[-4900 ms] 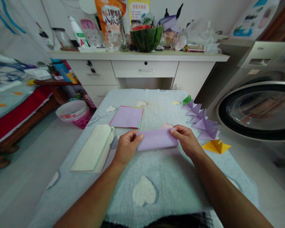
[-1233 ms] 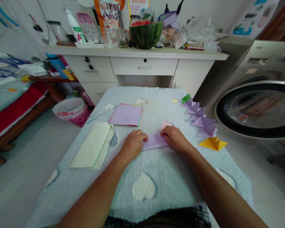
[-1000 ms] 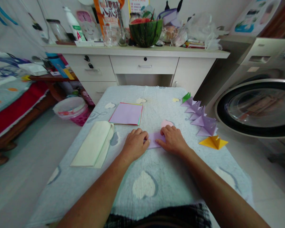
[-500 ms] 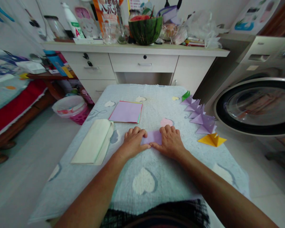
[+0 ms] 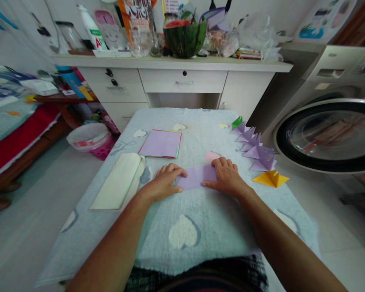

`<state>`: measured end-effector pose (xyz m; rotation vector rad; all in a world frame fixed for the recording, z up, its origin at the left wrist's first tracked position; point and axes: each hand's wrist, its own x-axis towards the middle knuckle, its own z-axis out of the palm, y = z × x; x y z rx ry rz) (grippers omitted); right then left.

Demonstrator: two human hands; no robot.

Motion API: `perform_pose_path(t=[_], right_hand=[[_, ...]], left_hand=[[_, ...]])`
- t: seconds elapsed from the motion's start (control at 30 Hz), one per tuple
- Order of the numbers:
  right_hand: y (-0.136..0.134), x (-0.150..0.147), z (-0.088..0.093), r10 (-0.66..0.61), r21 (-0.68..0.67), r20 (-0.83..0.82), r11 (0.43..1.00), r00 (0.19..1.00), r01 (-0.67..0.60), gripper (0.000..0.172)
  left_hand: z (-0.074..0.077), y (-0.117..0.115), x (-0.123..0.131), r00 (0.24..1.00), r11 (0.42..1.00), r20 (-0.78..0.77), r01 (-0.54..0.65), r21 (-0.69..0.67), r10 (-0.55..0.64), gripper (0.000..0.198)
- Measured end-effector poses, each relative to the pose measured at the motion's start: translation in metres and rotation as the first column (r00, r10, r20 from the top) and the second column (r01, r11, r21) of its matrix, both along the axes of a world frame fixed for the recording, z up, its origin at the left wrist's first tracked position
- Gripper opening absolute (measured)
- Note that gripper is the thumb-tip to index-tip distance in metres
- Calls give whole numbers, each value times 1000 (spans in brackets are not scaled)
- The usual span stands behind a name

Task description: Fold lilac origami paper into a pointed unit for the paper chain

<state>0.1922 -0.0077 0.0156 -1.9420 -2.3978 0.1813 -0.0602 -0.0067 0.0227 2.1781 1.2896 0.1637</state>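
Note:
A folded sheet of purple paper (image 5: 196,177) lies as a narrow rectangle on the cloth-covered table. My left hand (image 5: 167,181) grips its left end, thumb at the near edge and fingers over the far side. At the right end my right hand (image 5: 227,176) holds it the same way, thumb along the near edge. Beyond my left hand rests a square stack of coloured paper (image 5: 162,143), purple on top. To the right, several folded purple paper pieces (image 5: 255,147) stand in a row, with a green one (image 5: 237,122) at the far end and a yellow one (image 5: 271,179) nearest me.
A folded pale cloth or paper (image 5: 118,181) lies on the table's left. Behind the table is a white cabinet (image 5: 182,81) with a cut watermelon (image 5: 185,39) on top. A washing machine (image 5: 328,87) stands right, a pink bin (image 5: 91,140) left.
My hands have moved apart, the left one leftward and the right one rightward. More of the folded purple paper shows between them.

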Motion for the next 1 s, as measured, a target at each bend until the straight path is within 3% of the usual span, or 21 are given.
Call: perform_pose_path(t=[0.2, 0.67, 0.83, 1.0], right_hand=[[6, 29, 3, 6, -59, -59, 998, 998, -9, 80], [12, 54, 10, 32, -162, -116, 985, 993, -51, 77], [18, 61, 8, 128, -100, -216, 983, 968, -152, 64], [16, 38, 4, 217, 19, -326, 975, 920, -223, 51]], left_hand=[[3, 2, -6, 998, 999, 40, 41, -33, -39, 47], [7, 0, -14, 987, 992, 106, 125, 5, -125, 60], [4, 0, -17, 986, 994, 129, 111, -12, -109, 60], [0, 0, -12, 977, 1000, 213, 3, 10, -5, 45]])
